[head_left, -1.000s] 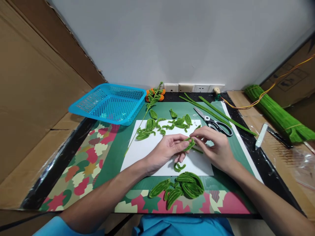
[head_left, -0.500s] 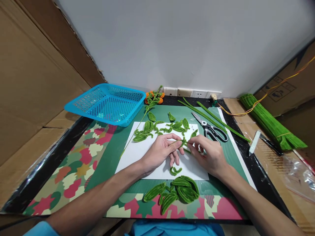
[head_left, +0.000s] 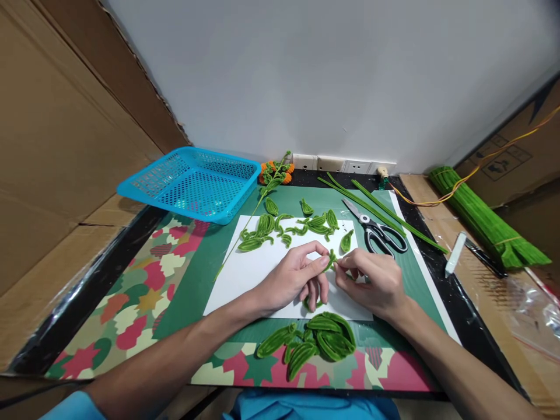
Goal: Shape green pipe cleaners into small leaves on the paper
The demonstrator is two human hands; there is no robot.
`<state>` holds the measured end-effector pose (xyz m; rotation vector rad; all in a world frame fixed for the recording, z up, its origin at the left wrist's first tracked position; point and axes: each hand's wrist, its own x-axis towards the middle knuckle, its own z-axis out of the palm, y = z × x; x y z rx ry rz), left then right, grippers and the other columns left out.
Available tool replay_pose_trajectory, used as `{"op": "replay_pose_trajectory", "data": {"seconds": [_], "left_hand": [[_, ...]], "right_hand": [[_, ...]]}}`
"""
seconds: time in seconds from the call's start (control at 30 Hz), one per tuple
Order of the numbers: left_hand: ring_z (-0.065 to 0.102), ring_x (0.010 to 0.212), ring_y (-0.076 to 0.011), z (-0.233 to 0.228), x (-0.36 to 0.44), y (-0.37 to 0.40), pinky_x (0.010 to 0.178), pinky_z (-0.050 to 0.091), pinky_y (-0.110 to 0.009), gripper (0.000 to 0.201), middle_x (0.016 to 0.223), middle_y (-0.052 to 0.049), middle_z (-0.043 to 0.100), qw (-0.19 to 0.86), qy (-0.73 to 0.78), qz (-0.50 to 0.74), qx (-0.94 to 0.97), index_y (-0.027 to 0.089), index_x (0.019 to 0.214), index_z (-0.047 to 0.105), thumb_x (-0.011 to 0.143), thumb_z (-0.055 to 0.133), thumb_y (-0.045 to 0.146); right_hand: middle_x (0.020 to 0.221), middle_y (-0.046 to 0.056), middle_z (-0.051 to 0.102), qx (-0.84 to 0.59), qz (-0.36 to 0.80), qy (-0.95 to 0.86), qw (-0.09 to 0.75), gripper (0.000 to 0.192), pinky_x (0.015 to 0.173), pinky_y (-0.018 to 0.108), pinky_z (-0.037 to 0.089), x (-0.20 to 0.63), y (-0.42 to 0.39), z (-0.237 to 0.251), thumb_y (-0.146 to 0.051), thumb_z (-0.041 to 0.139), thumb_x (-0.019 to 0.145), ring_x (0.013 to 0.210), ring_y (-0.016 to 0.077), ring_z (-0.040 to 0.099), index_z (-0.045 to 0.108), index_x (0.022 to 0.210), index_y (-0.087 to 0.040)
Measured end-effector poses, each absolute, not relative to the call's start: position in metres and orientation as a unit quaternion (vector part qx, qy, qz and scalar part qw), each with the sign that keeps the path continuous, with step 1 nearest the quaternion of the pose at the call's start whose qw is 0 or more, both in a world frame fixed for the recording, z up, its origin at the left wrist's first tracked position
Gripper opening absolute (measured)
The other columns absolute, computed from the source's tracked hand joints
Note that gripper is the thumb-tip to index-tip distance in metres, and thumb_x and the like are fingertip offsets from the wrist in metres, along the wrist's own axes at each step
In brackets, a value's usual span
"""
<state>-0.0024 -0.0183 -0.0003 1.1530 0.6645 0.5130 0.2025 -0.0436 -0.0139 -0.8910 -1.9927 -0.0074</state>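
Hands (head_left: 332,274) pinching a green chenille piece (head_left: 331,258) over white paper (head_left: 245,274)

A small, fuzzy green pipe-cleaner piece (head_left: 331,259) is bent into a little curl. It sits pinched between fingertips, just above the white paper sheet (head_left: 245,274).

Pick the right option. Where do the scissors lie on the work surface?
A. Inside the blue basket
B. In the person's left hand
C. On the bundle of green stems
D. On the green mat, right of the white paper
D: the scissors lie open on the green mat, just right of the white paper.
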Motion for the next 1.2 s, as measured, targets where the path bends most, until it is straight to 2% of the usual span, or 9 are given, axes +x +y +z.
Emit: {"op": "replay_pose_trajectory", "data": {"seconds": [0.27, 0.6, 0.77, 0.9, 1.07, 1.2], "left_hand": [[0.055, 0.039, -0.0093, -0.0024, -0.0005, -0.0246, 0.037, 0.034, -0.013, 0.025, 0.059, 0.005, 0.067, 0.74, 0.306, 0.257, 0.54, 0.024, 0.107, 0.044, 0.108, 0.051, 0.048], [0.055, 0.041, -0.0077, -0.0019, -0.0007, -0.0252, 0.036, 0.031, -0.012, 0.025, 0.065, 0.007, 0.061, 0.723, 0.348, 0.274, 0.53, 0.025, 0.104, 0.044, 0.107, 0.051, 0.049], [0.054, 0.041, -0.0066, -0.0025, 0.0006, -0.0245, 0.036, 0.031, -0.012, 0.025, 0.066, 0.007, 0.06, 0.712, 0.354, 0.279, 0.538, 0.024, 0.103, 0.047, 0.106, 0.055, 0.047], [0.054, 0.04, -0.0057, -0.0018, 0.0018, -0.0236, 0.035, 0.031, -0.011, 0.026, 0.066, 0.008, 0.059, 0.731, 0.34, 0.274, 0.525, 0.023, 0.1, 0.048, 0.104, 0.061, 0.046], [0.054, 0.04, -0.0049, -0.0033, 0.0026, -0.0237, 0.034, 0.032, -0.01, 0.026, 0.068, 0.008, 0.06, 0.717, 0.345, 0.285, 0.534, 0.023, 0.102, 0.05, 0.103, 0.063, 0.045], [0.058, 0.042, -0.0067, -0.0037, 0.0017, -0.021, 0.034, 0.036, -0.012, 0.029, 0.072, 0.005, 0.065, 0.716, 0.346, 0.286, 0.535, 0.021, 0.103, 0.053, 0.1, 0.068, 0.046]], "right_hand": [[0.061, -0.003, 0.06, -0.366, 0.005, -0.81, 0.458, 0.024, 0.049, 0.025, 0.037, 0.2006, -0.0453, -0.0156, -0.004, 0.066, 0.09, 0.048, 0.0107, 0.049, 0.053, 0.079, -0.022], [0.076, 0.004, 0.073, -0.356, 0.041, -0.816, 0.453, 0.016, 0.051, 0.024, 0.041, 0.1987, -0.0452, -0.0164, -0.004, 0.062, 0.096, 0.053, 0.011, 0.054, 0.06, 0.088, -0.018], [0.068, 0.001, 0.067, -0.36, 0.045, -0.81, 0.461, 0.016, 0.051, 0.024, 0.041, 0.1989, -0.0444, -0.0178, -0.007, 0.062, 0.096, 0.053, 0.0114, 0.056, 0.06, 0.084, -0.018], [0.061, -0.003, 0.059, -0.367, 0.03, -0.802, 0.47, 0.022, 0.05, 0.024, 0.041, 0.1979, -0.0445, -0.0203, -0.011, 0.064, 0.094, 0.05, 0.0105, 0.053, 0.055, 0.077, -0.02], [0.06, -0.004, 0.058, -0.369, 0.001, -0.804, 0.467, 0.022, 0.049, 0.024, 0.038, 0.1979, -0.0451, -0.0215, -0.011, 0.062, 0.095, 0.048, 0.0098, 0.05, 0.055, 0.076, -0.021], [0.064, -0.002, 0.06, -0.371, 0.033, -0.804, 0.463, 0.021, 0.051, 0.024, 0.04, 0.2013, -0.0462, -0.018, -0.01, 0.062, 0.095, 0.052, 0.0108, 0.052, 0.056, 0.078, -0.021]]}}
